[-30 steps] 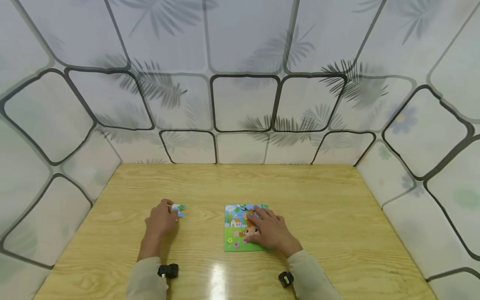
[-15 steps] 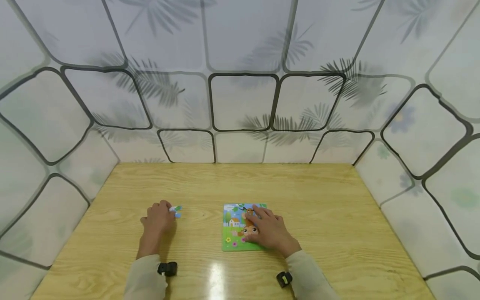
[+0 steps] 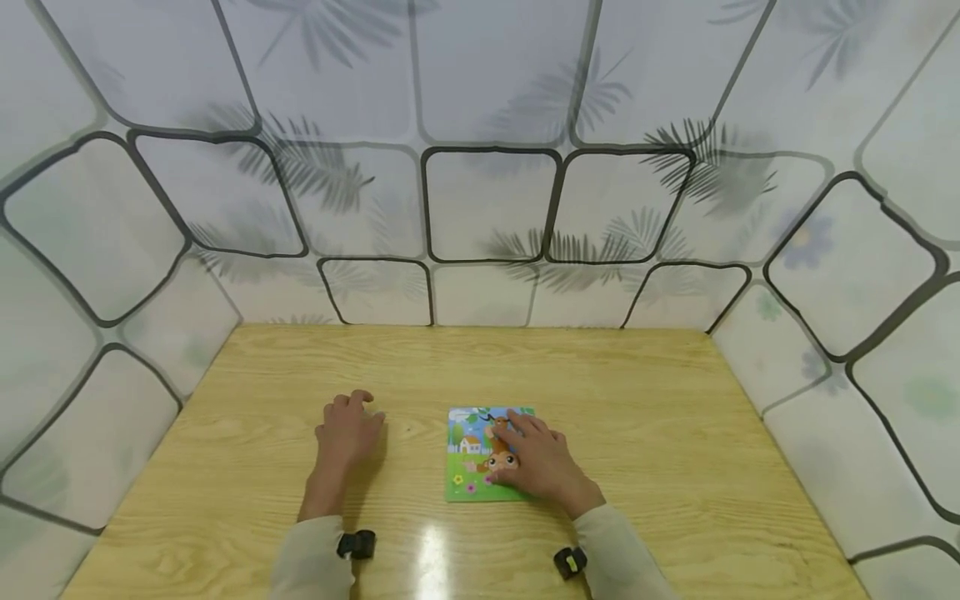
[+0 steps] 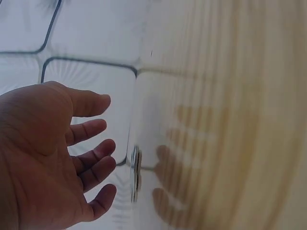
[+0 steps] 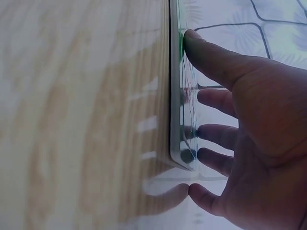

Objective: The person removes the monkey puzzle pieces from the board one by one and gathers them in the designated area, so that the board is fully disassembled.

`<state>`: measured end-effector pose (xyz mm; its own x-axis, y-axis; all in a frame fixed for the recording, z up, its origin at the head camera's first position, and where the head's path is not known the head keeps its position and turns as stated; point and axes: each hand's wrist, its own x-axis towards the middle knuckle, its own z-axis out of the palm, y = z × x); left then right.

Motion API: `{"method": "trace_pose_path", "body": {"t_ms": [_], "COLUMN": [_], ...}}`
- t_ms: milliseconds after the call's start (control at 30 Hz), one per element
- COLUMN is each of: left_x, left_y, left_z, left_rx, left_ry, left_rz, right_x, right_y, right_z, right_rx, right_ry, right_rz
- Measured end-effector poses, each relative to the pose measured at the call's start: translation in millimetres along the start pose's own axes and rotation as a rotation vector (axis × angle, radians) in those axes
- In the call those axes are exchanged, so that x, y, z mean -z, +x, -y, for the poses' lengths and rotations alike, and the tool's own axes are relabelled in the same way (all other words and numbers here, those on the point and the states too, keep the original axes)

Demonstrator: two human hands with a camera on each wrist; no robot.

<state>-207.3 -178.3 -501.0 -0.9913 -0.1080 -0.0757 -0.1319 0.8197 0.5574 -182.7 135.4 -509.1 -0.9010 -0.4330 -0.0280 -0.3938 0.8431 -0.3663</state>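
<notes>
A square jigsaw puzzle [image 3: 467, 479] with a monkey, a house and flowers on it lies flat on the table. My right hand [image 3: 543, 462] rests its spread fingertips on the puzzle's right side, covering part of the picture. In the right wrist view the thumb and fingers touch the top face of the puzzle [image 5: 176, 120], while the little finger extends past its edge. My left hand [image 3: 347, 433] is over the table left of the puzzle, fingers loosely bent and holding nothing. Just beyond its fingertips, thin puzzle pieces [image 4: 136, 173] lie on the table; the hand hides them in the head view.
The wooden table [image 3: 637, 392] reaches back to a patterned cloth wall [image 3: 487, 208], with similar cloth along both sides. Black wrist devices sit at the left cuff [image 3: 356, 544] and the right cuff [image 3: 570, 562].
My left hand has let go of the puzzle pieces and shifted right, its fingers loosening. The pieces now drop out of sight in the head view. My right hand stays on the puzzle.
</notes>
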Motion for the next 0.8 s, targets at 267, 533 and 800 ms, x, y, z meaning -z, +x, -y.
{"method": "trace_pose_path", "body": {"t_ms": [267,533,800], "left_x": [-23.9,-50.1,-61.9], "left_y": [-10.1,-16.6,-22.3], "left_z": [-35.5,-63.7,-82.4], "left_rx": [-0.123,-0.191,-0.249], "left_ry": [0.019,0.027,0.067], "left_rz": [-0.022,0.043,0.084], "right_x": [0.0,0.5,1.8], "right_y": [-4.3,-9.6,-10.3], "right_z": [-1.1,-3.8,-4.3], "right_rx": [-0.051,-0.136,-0.139], "right_ry": [0.017,-0.005,-0.032], "right_rz": [-0.020,-0.006,0.026]}}
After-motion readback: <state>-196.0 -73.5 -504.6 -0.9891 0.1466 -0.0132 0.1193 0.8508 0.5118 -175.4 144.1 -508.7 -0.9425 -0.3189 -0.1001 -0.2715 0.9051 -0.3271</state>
